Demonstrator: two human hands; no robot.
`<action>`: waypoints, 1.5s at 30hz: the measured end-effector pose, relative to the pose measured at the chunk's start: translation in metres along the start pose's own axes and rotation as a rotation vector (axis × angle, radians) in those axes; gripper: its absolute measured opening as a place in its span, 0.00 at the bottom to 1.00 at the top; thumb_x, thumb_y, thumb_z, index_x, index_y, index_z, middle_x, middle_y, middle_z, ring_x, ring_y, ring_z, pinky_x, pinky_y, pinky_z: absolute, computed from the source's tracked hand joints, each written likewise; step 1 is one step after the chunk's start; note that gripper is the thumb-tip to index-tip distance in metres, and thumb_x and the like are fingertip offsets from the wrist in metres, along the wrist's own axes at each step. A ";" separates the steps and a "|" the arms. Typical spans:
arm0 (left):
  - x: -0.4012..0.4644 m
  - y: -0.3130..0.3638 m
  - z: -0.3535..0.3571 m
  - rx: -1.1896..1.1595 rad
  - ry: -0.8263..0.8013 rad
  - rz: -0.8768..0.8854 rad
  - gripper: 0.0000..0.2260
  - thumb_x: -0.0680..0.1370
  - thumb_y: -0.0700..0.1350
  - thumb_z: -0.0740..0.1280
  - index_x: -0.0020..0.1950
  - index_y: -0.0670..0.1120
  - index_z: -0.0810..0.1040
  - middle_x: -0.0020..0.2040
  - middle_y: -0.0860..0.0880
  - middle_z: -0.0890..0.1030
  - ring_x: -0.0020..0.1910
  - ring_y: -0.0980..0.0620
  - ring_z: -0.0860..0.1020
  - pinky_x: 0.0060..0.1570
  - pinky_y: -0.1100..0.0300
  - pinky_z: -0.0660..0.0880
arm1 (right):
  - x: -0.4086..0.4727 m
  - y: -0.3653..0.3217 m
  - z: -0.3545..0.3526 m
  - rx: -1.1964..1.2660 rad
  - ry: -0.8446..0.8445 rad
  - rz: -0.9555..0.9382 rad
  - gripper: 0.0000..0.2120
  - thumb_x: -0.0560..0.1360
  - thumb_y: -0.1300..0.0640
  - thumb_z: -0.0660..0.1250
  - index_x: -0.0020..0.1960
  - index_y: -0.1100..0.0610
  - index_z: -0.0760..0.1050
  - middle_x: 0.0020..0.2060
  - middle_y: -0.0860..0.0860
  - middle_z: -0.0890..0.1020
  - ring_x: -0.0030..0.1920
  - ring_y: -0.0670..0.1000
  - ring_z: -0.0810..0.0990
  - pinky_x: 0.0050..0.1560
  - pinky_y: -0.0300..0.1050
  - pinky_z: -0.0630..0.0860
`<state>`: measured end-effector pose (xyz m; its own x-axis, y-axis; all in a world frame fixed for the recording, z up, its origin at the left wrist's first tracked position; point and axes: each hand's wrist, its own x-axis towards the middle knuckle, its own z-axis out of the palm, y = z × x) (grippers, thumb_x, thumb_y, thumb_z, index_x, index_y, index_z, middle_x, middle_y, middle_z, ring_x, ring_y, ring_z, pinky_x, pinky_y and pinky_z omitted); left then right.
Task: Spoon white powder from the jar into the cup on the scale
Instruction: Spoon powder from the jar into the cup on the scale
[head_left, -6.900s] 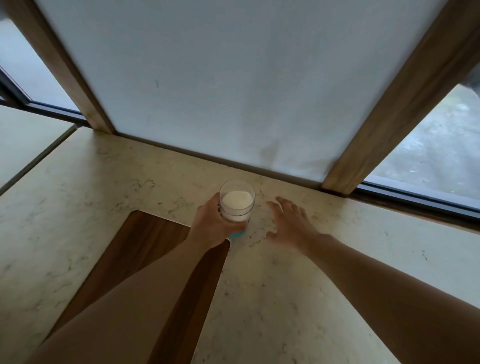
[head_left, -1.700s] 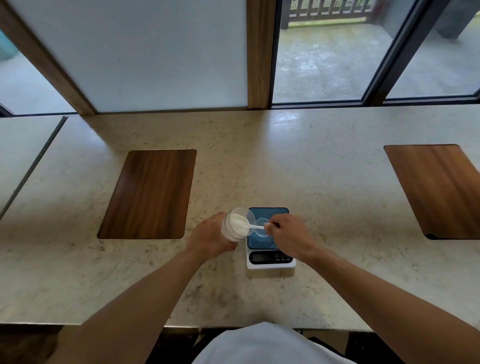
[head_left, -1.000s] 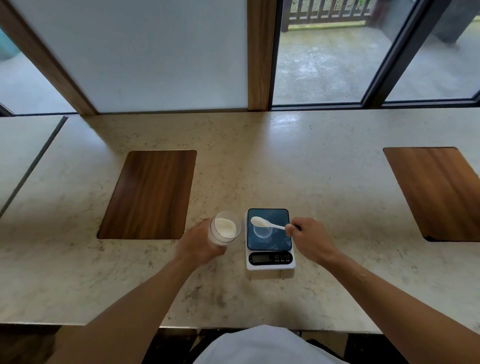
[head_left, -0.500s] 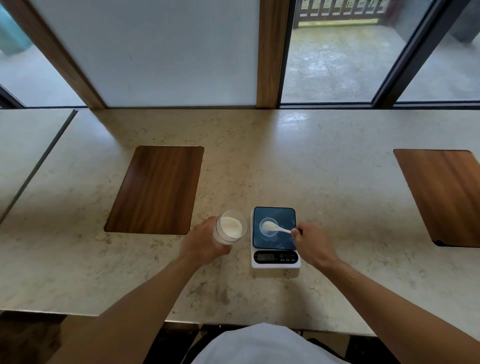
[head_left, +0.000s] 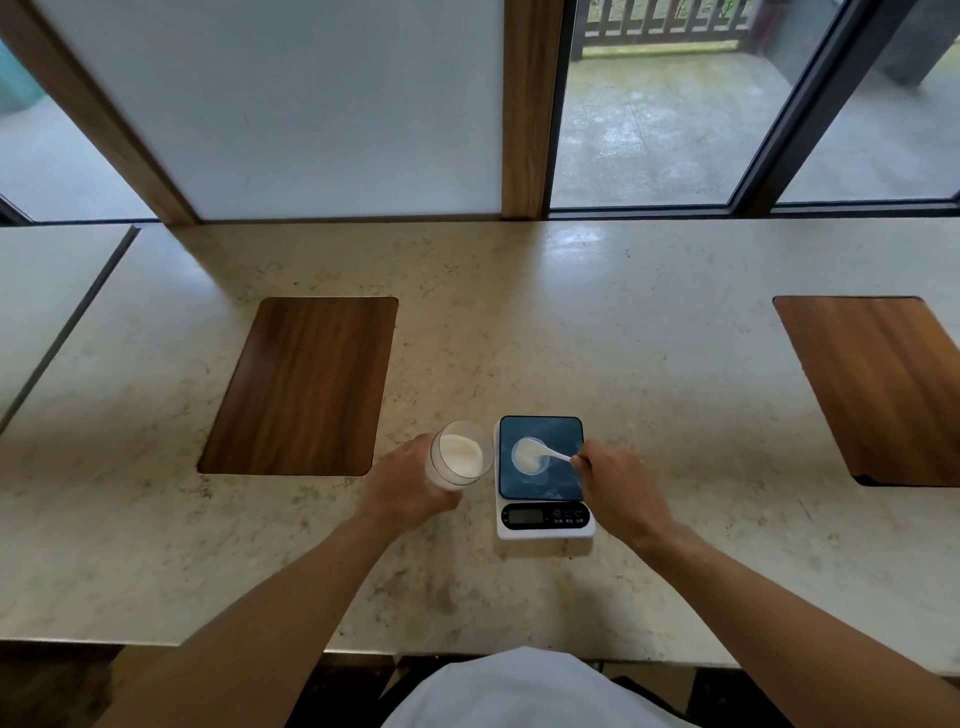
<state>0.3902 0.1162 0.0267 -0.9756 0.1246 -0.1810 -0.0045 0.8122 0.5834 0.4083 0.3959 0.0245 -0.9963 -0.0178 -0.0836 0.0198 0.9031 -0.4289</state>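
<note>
Powder (head_left: 460, 453) remains in the jar (head_left: 457, 460) gripped by left hand (head_left: 402, 491); right hand (head_left: 621, 491) pinches the spoon (head_left: 540, 456), tipping over the cup (head_left: 530, 456) at three o'clock.

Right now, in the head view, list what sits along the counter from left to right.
Left wooden board → left hand → jar of white powder → scale carrying the cup → right hand holding the spoon → right wooden board.
</note>
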 end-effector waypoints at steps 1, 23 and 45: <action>0.001 0.001 0.000 -0.002 -0.002 0.001 0.29 0.62 0.58 0.75 0.62 0.57 0.74 0.55 0.56 0.81 0.51 0.52 0.79 0.48 0.57 0.74 | 0.000 0.002 0.000 -0.014 -0.001 -0.011 0.12 0.82 0.55 0.61 0.41 0.58 0.75 0.33 0.52 0.79 0.30 0.52 0.76 0.32 0.53 0.79; 0.003 0.014 0.009 0.065 -0.031 0.069 0.33 0.64 0.59 0.77 0.66 0.54 0.73 0.58 0.53 0.81 0.52 0.52 0.78 0.54 0.52 0.78 | -0.005 -0.037 -0.035 0.085 0.103 -0.564 0.03 0.77 0.63 0.70 0.45 0.63 0.78 0.37 0.56 0.84 0.29 0.49 0.76 0.28 0.37 0.75; -0.004 0.011 0.006 0.154 -0.027 0.161 0.34 0.66 0.58 0.78 0.68 0.51 0.72 0.60 0.50 0.80 0.55 0.50 0.78 0.53 0.53 0.78 | 0.009 -0.061 -0.004 0.091 -0.220 -0.097 0.10 0.81 0.58 0.61 0.47 0.60 0.80 0.39 0.53 0.84 0.32 0.51 0.79 0.38 0.49 0.83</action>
<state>0.3954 0.1276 0.0291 -0.9548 0.2733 -0.1172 0.1868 0.8579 0.4787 0.3979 0.3423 0.0534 -0.9521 -0.2045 -0.2274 -0.0578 0.8505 -0.5227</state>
